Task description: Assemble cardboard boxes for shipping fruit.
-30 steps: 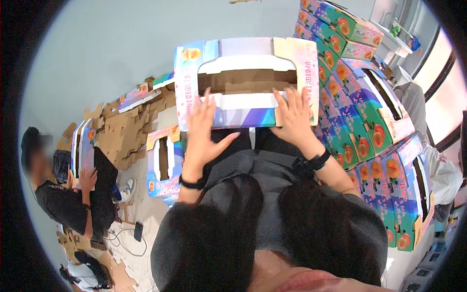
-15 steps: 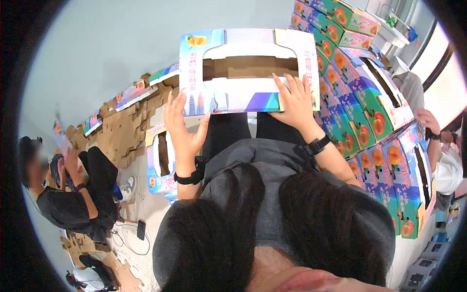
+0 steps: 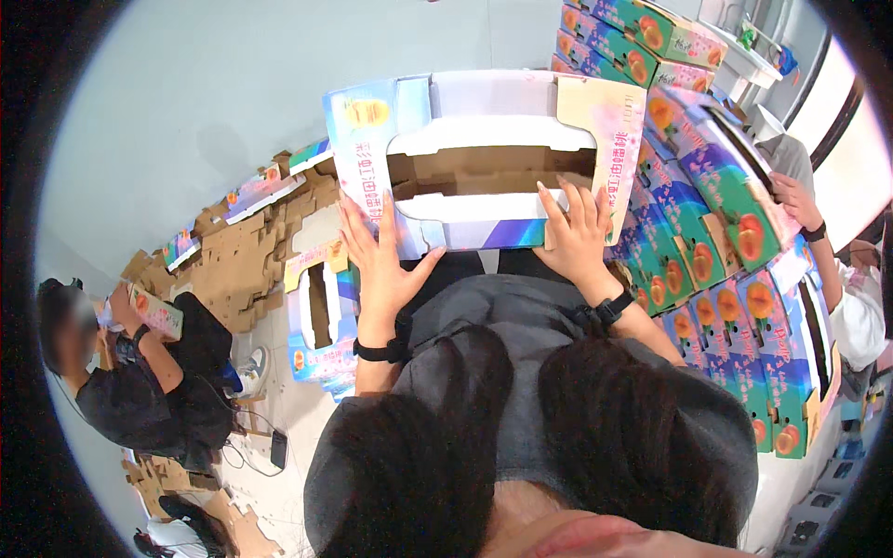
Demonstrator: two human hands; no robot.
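A printed fruit carton (image 3: 493,232) with a wide cut-out window in its top is in front of my body. Through the window, its bare brown cardboard inside shows. My left hand (image 3: 383,270) presses on the carton's near left corner, fingers spread and thumb stretched along the lower edge. My right hand (image 3: 581,240) grips the near right part, its fingers lying over the white strip beside the window. Its thumb is at the near edge. What supports the carton from below is hidden.
Stacked printed cartons (image 3: 693,246) stand close on my right, where another person's hand (image 3: 798,203) touches one. A smaller carton stack (image 3: 321,312) is to my left, near piled flat cardboard (image 3: 228,265). A seated person (image 3: 153,372) holds a carton piece at far left.
The carton has come nearer to me and looks larger, both my hands moving with it. A carton on the right stack has shifted under the other person's hand.
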